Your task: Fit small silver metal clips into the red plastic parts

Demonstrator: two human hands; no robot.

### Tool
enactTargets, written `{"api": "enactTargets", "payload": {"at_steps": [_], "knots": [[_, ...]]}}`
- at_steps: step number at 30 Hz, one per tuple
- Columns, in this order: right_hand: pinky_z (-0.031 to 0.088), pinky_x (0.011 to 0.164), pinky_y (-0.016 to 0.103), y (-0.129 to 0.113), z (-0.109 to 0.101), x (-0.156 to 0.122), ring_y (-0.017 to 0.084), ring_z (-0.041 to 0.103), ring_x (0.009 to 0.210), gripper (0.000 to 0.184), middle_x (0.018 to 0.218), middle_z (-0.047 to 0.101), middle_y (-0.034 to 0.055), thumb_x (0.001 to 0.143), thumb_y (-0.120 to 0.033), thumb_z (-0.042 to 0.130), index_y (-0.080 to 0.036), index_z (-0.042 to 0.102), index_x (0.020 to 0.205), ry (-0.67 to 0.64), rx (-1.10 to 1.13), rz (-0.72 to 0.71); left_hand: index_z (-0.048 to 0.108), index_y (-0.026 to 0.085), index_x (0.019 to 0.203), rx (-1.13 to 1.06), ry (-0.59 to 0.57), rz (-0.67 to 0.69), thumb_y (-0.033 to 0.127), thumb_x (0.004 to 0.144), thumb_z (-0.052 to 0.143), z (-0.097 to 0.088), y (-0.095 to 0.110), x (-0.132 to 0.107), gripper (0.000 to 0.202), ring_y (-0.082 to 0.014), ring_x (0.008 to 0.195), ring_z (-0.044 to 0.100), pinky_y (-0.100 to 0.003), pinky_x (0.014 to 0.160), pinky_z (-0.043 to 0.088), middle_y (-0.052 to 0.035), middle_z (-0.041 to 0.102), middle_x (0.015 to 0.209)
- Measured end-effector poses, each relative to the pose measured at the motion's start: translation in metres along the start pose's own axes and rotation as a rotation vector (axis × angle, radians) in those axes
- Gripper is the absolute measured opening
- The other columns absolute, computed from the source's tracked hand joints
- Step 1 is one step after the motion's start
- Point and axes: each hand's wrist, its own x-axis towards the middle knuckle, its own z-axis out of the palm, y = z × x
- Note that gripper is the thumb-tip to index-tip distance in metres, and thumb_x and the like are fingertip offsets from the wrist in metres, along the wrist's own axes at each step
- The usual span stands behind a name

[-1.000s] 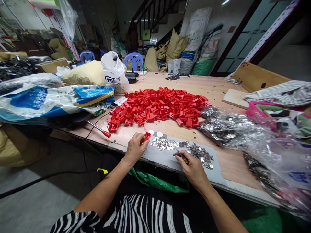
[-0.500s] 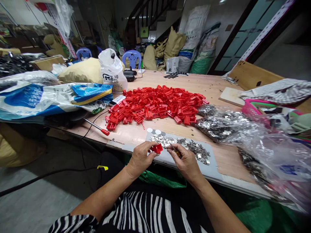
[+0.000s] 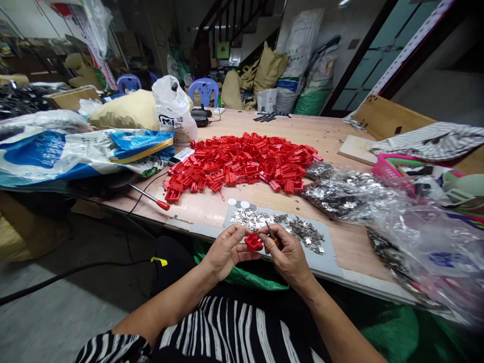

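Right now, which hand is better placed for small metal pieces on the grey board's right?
Likely the right hand: nearer those metal pieces, though holding a thin pointed tool. The left hand holds a red plastic part.

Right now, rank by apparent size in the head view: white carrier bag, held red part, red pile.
Largest to smallest:
1. Red pile
2. White carrier bag
3. Held red part, clearly smallest
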Motion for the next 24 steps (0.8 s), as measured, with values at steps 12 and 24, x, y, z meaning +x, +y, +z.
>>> {"api": "enactTargets", "payload": {"at_steps": [12, 24], "knots": [[0.045, 0.057, 0.023, -0.003, -0.004, -0.006, 0.012, 0.055, 0.061, 0.016, 0.077, 0.062, 0.0012, 0.089, -0.033, 0.051, -0.021, 0.06, 0.091, -0.086, 0.003, -0.089, 0.061, 0.011, 0.107, -0.244, -0.184, -0.252, 0.019, 0.073, 0.075, -0.01, 0.002, -0.003, 0.038, -0.0137, 0.089, 0.066, -0.025, 0.084, 0.052, -0.0079, 0.065, 0.102], [0.041, 0.054, 0.022, -0.014, -0.019, -0.008, 0.01, 0.05, 0.055, 0.012, 0.073, 0.063, 0.0014, 0.089, -0.028, 0.053, -0.019, 0.061, 0.09, -0.052, -0.179, -0.116, 0.056, 0.02, 0.104, 0.511, 0.155, 0.488, 0.016, 0.064, 0.079, -0.013, -0.003, -0.001, 0.047, -0.0147, 0.087, 0.067, -0.028, 0.083, 0.053, -0.0012, 0.067, 0.095]]}}
